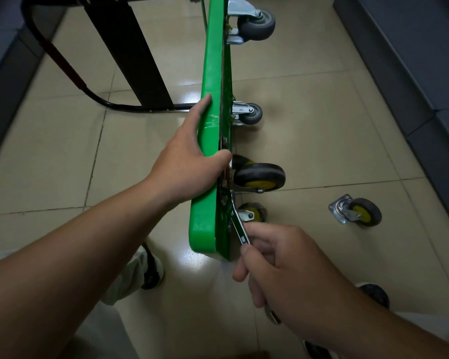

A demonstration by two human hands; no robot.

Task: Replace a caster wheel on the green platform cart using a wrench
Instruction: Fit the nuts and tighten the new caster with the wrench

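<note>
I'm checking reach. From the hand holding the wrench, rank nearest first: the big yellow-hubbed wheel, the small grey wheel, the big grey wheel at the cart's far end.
1. Big yellow-hubbed wheel, just past the wrench in the right hand.
2. Small grey wheel, mid-deck.
3. Big grey wheel, far end of the cart.

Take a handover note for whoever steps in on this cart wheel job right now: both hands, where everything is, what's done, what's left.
Left hand: grips the upper edge of the green cart, which stands on its side.
Right hand: grips the wrench, whose head is against the cart's underside beside the near yellow-hubbed caster.
Loose caster: on the floor to the right, apart from the cart.
Done: a caster sits at each visible mount.
Left: finish the wrench work at that caster. I cannot tell whether it is being tightened or loosened, or whether the loose caster is the old one. Then set the cart back on its wheels.
</note>
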